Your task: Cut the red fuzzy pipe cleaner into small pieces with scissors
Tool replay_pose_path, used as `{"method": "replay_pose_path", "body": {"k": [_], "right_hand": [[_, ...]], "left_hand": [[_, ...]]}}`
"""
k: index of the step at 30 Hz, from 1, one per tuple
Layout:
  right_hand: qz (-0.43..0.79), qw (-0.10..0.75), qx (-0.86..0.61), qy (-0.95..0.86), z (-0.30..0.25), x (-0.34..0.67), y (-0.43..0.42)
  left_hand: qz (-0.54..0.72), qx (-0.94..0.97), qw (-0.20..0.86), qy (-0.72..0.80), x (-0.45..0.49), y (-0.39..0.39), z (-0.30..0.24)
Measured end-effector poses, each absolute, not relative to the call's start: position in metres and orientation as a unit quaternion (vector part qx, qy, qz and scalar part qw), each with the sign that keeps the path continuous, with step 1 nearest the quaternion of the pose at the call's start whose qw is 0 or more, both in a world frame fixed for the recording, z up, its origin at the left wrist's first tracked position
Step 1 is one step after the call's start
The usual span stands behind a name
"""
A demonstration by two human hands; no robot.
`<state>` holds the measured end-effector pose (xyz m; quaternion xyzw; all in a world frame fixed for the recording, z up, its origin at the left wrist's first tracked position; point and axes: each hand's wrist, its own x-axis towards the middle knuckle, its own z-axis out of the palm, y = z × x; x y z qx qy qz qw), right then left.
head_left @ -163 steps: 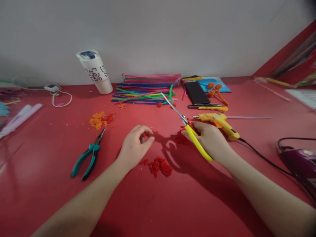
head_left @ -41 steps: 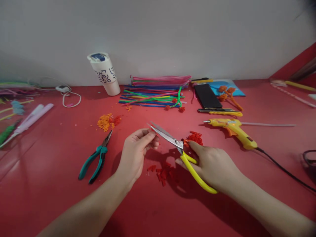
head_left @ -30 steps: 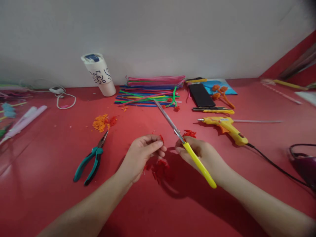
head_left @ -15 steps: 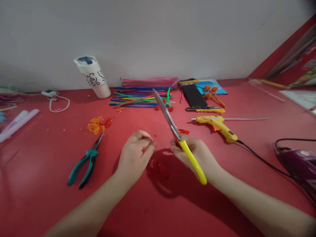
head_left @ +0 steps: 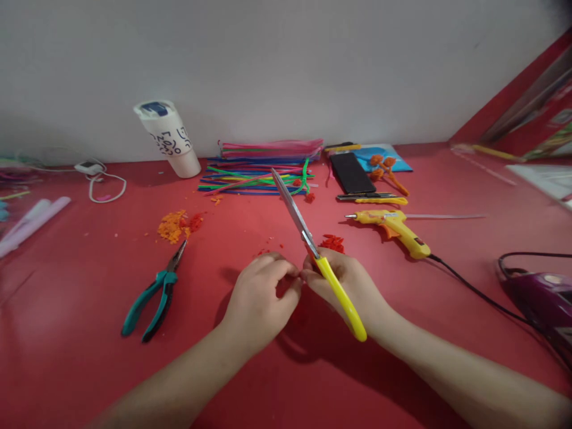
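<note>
In the head view, my right hand [head_left: 353, 283] holds a pair of scissors [head_left: 342, 298] with yellow handles, the blades pointing up and away from me. Its thumb and fingertips meet those of my left hand [head_left: 263, 295] over the middle of the table. The left fingers are closed in a pinch; whatever is between them is too small and hidden to name. Just beyond the right hand lies a small heap of red snippets [head_left: 332, 243]. Tiny red bits [head_left: 263, 252] are scattered past the left hand.
Teal-handled pliers [head_left: 166, 279] lie left, near orange clippings [head_left: 172, 226]. Coloured pipe cleaners [head_left: 259, 176] stretch along the back, beside a white tumbler [head_left: 172, 140]. A phone [head_left: 352, 173], a utility knife [head_left: 379, 199] and a corded yellow glue gun [head_left: 397, 229] are on the right.
My left hand has moved right and nearer to me, so its fingertips now meet the right hand's. The scissors have shifted slightly left and down, uncovering more red snippets.
</note>
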<state>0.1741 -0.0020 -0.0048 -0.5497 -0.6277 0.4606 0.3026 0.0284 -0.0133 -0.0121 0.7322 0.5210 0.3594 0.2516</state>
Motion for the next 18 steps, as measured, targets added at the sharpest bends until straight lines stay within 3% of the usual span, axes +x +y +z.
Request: {"method": "replay_pose_path", "body": {"k": [4, 10, 18], "right_hand": [[0.44, 0.281, -0.54, -0.659, -0.006, 0.182, 0.0], [0.269, 0.161, -0.563, -0.765, -0.002, 0.197, 0.0], [0.114, 0.063, -0.534, -0.835, -0.008, 0.197, 0.0]], "left_hand": [[0.418, 0.641, 0.37, 0.527, 0.027, -0.01, -0.007], [0.528, 0.381, 0.558, 0.514, 0.017, -0.003, -0.005], [0.588, 0.304, 0.573, 0.483, 0.011, 0.001, -0.004]]}}
